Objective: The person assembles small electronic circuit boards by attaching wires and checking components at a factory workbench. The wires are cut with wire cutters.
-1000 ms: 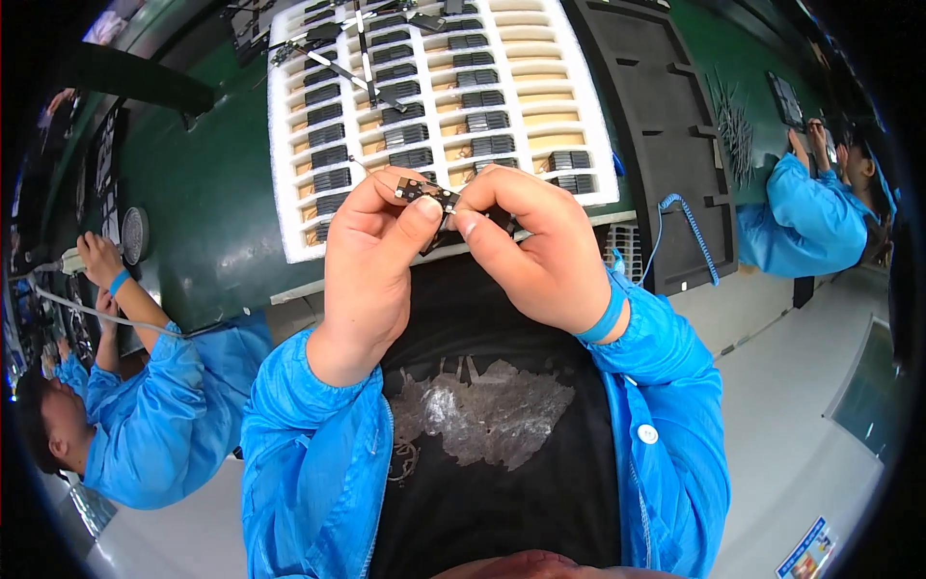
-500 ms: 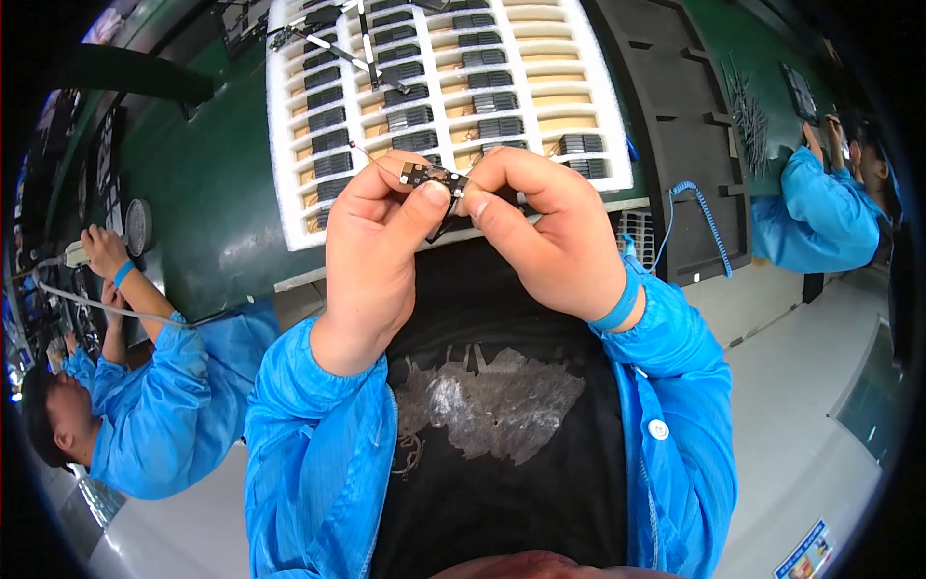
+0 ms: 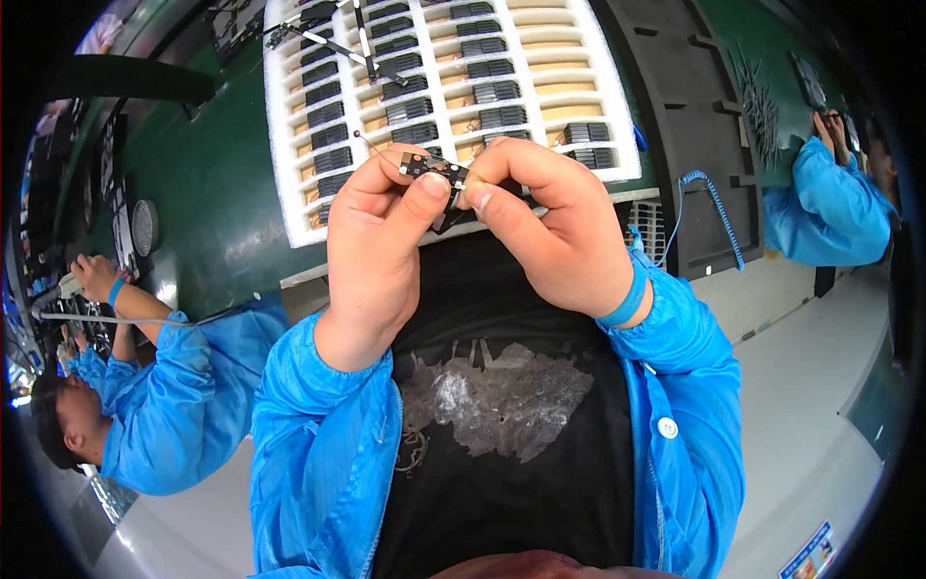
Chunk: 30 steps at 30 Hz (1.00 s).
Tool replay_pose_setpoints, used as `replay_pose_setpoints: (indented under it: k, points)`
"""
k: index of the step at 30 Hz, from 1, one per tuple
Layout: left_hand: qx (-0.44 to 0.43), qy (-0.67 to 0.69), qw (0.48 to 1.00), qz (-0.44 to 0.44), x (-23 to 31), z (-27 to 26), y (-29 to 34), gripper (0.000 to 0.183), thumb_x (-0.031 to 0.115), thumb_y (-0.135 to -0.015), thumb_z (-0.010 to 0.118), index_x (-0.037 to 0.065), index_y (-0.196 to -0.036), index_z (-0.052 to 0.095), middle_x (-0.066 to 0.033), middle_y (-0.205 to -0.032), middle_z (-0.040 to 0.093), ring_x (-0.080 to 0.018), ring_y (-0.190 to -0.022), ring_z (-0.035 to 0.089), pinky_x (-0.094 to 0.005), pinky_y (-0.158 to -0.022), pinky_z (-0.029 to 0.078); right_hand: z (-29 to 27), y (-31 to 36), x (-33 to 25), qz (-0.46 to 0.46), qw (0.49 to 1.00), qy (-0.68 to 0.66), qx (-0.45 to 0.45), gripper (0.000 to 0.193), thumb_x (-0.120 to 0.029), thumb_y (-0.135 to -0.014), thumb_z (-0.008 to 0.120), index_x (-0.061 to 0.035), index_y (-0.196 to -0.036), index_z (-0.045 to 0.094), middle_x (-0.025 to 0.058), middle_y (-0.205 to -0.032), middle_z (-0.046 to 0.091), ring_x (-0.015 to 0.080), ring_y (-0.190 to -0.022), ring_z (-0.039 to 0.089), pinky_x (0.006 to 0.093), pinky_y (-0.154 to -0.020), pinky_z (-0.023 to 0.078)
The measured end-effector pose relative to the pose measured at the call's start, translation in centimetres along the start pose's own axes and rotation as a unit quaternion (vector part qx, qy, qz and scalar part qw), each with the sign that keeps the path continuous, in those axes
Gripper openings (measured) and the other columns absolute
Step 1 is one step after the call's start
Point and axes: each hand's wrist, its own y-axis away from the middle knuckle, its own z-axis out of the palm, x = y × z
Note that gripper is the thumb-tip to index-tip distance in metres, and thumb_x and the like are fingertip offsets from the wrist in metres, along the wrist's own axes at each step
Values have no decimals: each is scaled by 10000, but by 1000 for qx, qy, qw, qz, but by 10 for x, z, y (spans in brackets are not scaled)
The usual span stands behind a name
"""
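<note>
A small flat black part [image 3: 434, 169] with white and copper-coloured spots, like a little circuit board, is held up between my two hands, just in front of a white foam tray [image 3: 625, 154]. My left hand [image 3: 371, 241] pinches its left part between thumb and bent fingers. At its right end, the thumb and forefinger of my right hand [image 3: 555, 227] press together. A thin wire with a small round tip [image 3: 358, 134] rises above my left fingers. More black material shows below the board, partly hidden by my fingers.
Rows of black pieces [image 3: 497, 92] fill many tray slots. A strip-shaped black and white assembly [image 3: 362, 43] lies over the tray's far left. To the right are a black tray [image 3: 694, 145] and a coiled blue cord [image 3: 723, 217]. Co-workers in blue sit at left [image 3: 183, 405] and right [image 3: 834, 207].
The view has shifted slightly. Both hands keep their pinch on the black part, with hardly any movement of the fingers. The left co-worker's hand has moved a little lower.
</note>
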Motion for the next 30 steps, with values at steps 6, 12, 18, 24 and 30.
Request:
replay_pose_setpoints:
  k: [6,12,18,24,30]
  points:
    - [11,2,1000,-9,-4,-5,0,59,61,-950,673,47,-983,626,-1,-972,622,-79,-852,556,-245,-751,442,-1,0,-3,-31,998,49,-6,23,6,-931,580,14,-929,601,73,-848,584,152,-761,546,282,-702,458]
    - [9,11,1000,-7,-3,-5,3,118,100,-961,677,41,-1049,623,-12,-961,639,-91,-860,569,-260,-783,454,4,0,0,-49,997,59,14,40,-27,-908,598,13,-901,600,131,-823,595,280,-743,579,361,-667,470]
    - [21,-2,1000,6,-1,3,3,186,146,-958,688,28,-1084,616,-25,-944,648,-115,-860,591,-275,-803,471,3,-1,1,-87,994,41,58,68,-59,-890,612,6,-875,599,171,-825,617,395,-773,613,458,-667,489]
    - [21,-39,999,15,-2,1,1,167,154,-946,700,30,-1011,609,-31,-945,615,-124,-852,577,-295,-793,475,2,1,3,-102,992,60,54,40,-38,-912,615,0,-906,607,128,-798,574,299,-727,574,376,-652,460]
    - [25,-69,997,34,-4,-5,2,134,140,-948,691,41,-954,601,-26,-931,600,-108,-834,563,-258,-767,455,4,1,2,-123,985,106,63,38,-29,-880,628,-2,-898,609,144,-811,587,345,-754,586,408,-659,462]
